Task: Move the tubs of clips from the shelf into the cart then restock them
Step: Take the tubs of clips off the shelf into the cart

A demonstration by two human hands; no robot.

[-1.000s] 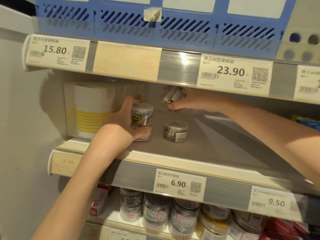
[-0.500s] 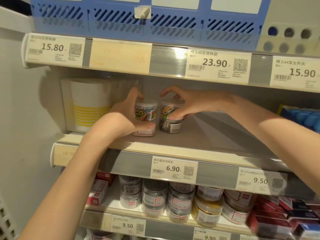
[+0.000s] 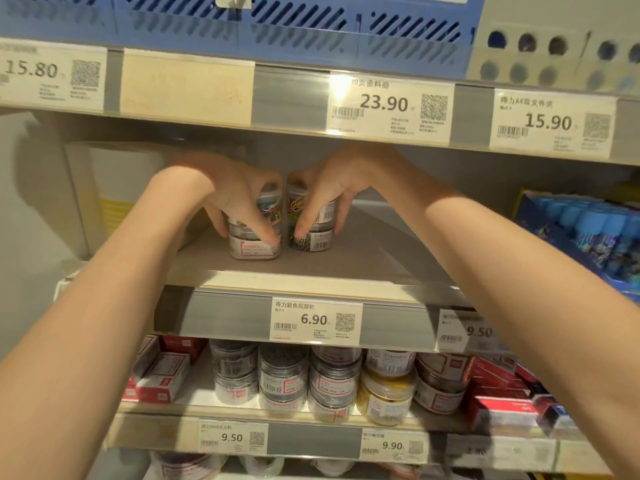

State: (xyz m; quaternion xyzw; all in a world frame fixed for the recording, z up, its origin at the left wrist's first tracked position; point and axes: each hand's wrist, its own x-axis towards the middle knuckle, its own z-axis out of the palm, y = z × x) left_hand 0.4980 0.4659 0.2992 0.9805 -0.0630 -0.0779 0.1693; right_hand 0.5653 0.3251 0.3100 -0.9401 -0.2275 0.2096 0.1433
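— Where are the tubs now?

— On the middle shelf [image 3: 346, 268], in two little stacks touching side by side. The left hand [image 3: 239, 192] has its grip closed around the left stack [image 3: 254, 233], fingers down over the upper tub of coloured clips and onto the lower one. The right hand [image 3: 325, 188] grips the right stack [image 3: 310, 223] the same way.

— Will they handle easily?

— I think so. Small stiff clear plastic, probably light, but smooth, so likely slippery. The upper tubs only sit on the lower ones, so a stack could shear apart if tilted.

— Where would you hold?

— Low on the sides, fingers across the seam between the tubs, thumb opposite. That looks like what both hands are doing. Keep them upright; the lids may pop if dropped.
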